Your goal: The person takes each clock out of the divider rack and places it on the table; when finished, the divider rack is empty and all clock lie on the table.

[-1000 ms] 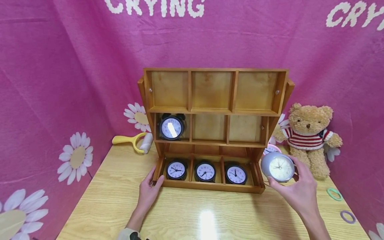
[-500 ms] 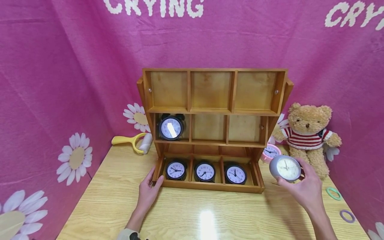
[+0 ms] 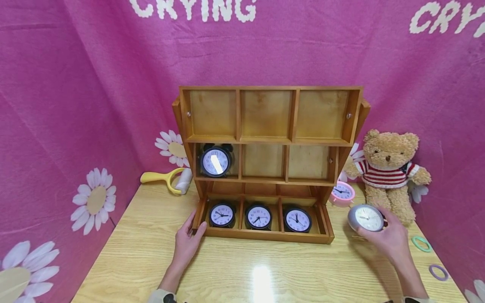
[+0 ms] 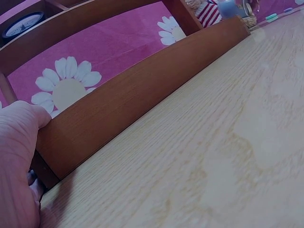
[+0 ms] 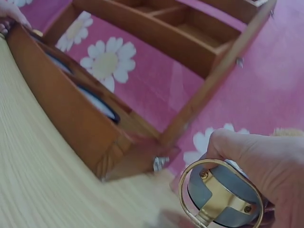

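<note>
My right hand (image 3: 392, 235) holds a round grey desk clock (image 3: 366, 217) low over the table, right of the wooden shelf (image 3: 265, 235). Whether the clock touches the table I cannot tell. In the right wrist view, the grey clock (image 5: 199, 187) shows a gold ring and bracket. My left hand (image 3: 187, 242) grips the left front corner of the shelf's bottom tier; its thumb lies over the edge in the left wrist view. Three black clocks, such as the middle one (image 3: 259, 217), sit in the bottom compartments. A black twin-bell alarm clock (image 3: 216, 161) stands in the middle tier's left compartment.
A pink clock (image 3: 342, 192) stands behind the grey one, beside a teddy bear (image 3: 388, 172) in a striped sweater. Green (image 3: 421, 244) and purple rings (image 3: 438, 272) lie at the right edge. A yellow-handled lint roller (image 3: 166, 179) lies left of the shelf.
My right hand has carried the grey clock rightward and down, away from the shelf, uncovering the pink clock. The left hand stays on the shelf corner.
</note>
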A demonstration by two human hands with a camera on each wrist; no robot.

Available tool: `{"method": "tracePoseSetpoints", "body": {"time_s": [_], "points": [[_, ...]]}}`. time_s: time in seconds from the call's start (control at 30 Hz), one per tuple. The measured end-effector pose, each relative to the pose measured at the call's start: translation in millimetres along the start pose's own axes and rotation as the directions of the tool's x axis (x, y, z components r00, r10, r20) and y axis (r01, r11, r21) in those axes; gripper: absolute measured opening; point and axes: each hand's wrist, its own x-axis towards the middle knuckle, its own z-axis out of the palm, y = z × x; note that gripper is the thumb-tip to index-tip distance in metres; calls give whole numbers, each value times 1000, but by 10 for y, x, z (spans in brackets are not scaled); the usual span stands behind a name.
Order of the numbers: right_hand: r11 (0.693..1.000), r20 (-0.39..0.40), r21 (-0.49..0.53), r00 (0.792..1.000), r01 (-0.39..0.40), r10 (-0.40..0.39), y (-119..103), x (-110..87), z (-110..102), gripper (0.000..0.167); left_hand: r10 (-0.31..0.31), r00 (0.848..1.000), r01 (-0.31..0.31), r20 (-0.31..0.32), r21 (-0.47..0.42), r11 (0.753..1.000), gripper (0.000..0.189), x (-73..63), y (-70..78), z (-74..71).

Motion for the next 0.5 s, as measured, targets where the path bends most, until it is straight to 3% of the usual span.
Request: {"method": "tracePoseSetpoints", "body": {"time_s": [0.23, 0.5], "points": [[999, 36, -48, 999, 5, -3, 243, 11, 44, 80, -1, 1000, 1, -2, 13, 1000, 64, 5, 16, -2], [998, 90, -66, 996, -23, 28, 331, 54, 63, 75, -5, 1000, 4, 8, 29, 1000, 64, -7, 38, -9]]}}
